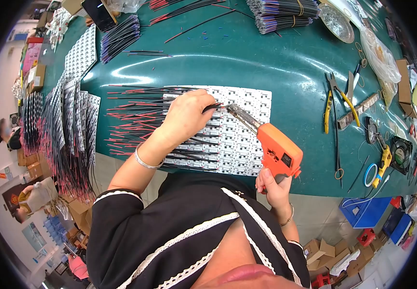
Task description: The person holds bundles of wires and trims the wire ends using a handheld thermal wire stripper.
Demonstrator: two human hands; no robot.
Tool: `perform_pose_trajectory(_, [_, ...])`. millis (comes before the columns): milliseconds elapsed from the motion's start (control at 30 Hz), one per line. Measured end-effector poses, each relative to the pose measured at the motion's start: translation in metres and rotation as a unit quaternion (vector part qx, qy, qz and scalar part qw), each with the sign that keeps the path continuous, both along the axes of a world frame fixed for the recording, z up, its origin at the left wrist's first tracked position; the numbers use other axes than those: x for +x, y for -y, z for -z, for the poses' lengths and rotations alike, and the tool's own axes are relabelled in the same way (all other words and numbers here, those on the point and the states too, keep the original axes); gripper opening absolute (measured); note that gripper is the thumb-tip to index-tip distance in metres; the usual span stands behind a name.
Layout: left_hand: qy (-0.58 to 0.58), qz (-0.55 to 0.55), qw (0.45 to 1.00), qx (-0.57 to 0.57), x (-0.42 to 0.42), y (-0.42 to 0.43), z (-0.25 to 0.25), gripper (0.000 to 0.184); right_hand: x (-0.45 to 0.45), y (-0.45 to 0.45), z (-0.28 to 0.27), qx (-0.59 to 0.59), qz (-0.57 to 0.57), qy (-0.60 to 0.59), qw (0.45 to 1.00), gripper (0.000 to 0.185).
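Observation:
My left hand is closed on a black wire, pinched by the fingertips over a white circuit board panel. My right hand grips the handle of an orange soldering gun. The gun's metal tip meets the panel close to the end of the pinched wire; whether they touch I cannot tell. Rows of red-and-black wires run off the panel's left side, partly hidden under my left hand and forearm. The panel's right part shows bare board with small dark marks.
Wired panels hang over the table's left edge. Bundles of wires lie at the back. On the right are yellow-handled pliers, a yellow tool, a small black fan and a metal dish. Other people are at far left.

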State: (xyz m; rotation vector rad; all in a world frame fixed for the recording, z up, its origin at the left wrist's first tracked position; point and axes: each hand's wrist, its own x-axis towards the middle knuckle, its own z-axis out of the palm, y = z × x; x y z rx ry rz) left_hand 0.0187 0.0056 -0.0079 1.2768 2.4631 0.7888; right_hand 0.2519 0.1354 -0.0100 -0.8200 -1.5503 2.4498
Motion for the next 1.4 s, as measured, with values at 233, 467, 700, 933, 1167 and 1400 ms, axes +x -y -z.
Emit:
perform_pose_trajectory(233, [-0.012, 0.003, 1.0, -0.013, 0.003, -0.001, -0.003, 0.01, 0.0, 0.0, 0.004, 0.015, -0.01, 0.0, 1.0, 0.024])
perform_pose_trajectory(467, [-0.031, 0.03, 0.998, -0.042, 0.001, -0.005, -0.007, 0.01, 0.001, 0.0, 0.002, -0.005, 0.005, -0.004, 1.0, 0.023])
perform_pose_trajectory(700, [-0.039, 0.061, 0.997, -0.038, -0.004, -0.006, -0.01, 0.008, 0.007, 0.0, 0.003, -0.007, -0.006, -0.006, 1.0, 0.019])
perform_pose_trajectory(933, [-0.046, 0.089, 0.994, -0.049, -0.007, -0.006, -0.009, 0.006, 0.007, 0.002, 0.008, 0.001, -0.011, -0.004, 1.0, 0.02])
perform_pose_trajectory(1167, [-0.056, 0.089, 0.993, -0.055, -0.005, -0.007, -0.009, 0.006, 0.011, 0.001, 0.008, -0.029, 0.012, -0.021, 0.999, 0.028])
perform_pose_trajectory(1400, [0.029, 0.063, 0.997, -0.03, -0.008, -0.002, -0.009, 0.011, 0.006, -0.004, 0.004, -0.023, 0.031, -0.034, 0.999, 0.036])
